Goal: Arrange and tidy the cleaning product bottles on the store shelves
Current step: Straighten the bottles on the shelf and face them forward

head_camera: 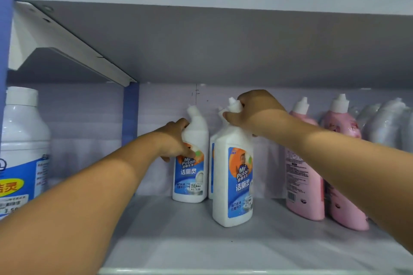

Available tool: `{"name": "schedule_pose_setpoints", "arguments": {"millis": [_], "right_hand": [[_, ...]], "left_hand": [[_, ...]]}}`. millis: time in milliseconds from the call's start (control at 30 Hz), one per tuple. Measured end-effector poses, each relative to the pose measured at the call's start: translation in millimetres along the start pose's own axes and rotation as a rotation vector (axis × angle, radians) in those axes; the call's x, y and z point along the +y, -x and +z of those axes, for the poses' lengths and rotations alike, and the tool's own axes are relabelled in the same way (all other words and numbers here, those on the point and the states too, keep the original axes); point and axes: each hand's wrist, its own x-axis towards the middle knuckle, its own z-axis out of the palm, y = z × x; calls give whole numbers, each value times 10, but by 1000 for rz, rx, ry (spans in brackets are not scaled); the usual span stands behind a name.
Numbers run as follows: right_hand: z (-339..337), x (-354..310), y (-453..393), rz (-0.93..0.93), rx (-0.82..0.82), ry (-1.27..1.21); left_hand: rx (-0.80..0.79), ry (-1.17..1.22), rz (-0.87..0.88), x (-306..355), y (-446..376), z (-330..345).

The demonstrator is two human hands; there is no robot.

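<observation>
Left hand curled round the shoulder of a white bottle at the shelf back, right hand gripping the front white bottle's neck, third white bottle mostly hidden between them, pink bottles partly behind the right forearm.

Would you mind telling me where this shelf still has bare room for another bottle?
The shelf is bare across its front, ahead of the white bottles, and at the left between the blue post and the left white bottle. To the right, pink bottles stand packed close.
</observation>
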Motion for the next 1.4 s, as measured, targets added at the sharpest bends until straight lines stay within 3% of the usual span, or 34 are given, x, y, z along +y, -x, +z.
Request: {"name": "schedule_pose_setpoints", "arguments": {"millis": [367,433,467,533,567,600,767,867,967,1133,1300,1400], "right_hand": [[277,-136,-179,87,54,-47],[306,-230,-189,97,51,-65],[310,-281,-192,102,43,-74],[290,-369,-200,114,-26,-104],[259,-402,-199,123,-90,-126],[216,-414,-195,129,-164,-145],[36,-289,-223,137,-401,-326],[-5,-149,-233,140,-383,-546],[29,53,-257,153,-307,-322],[346,324,-254,147,-391,-231],[718,394,-232,201,-318,-473],[805,431,-245,244,-328,-568]], "left_hand": [[202,-142,-56,25,-41,135],[363,-43,-9,146,25,-10],[393,122,27,223,75,-108],[199,493,75,357,186,-280],[67,560,95,412,262,-328],[0,526,113,435,302,-340],[-1,89,175,532,292,-94],[-71,10,172,477,299,-143],[-118,96,120,322,328,-303],[-108,190,2,120,293,-323],[-111,285,-57,91,265,-262],[-192,286,-108,32,246,-181]]}}
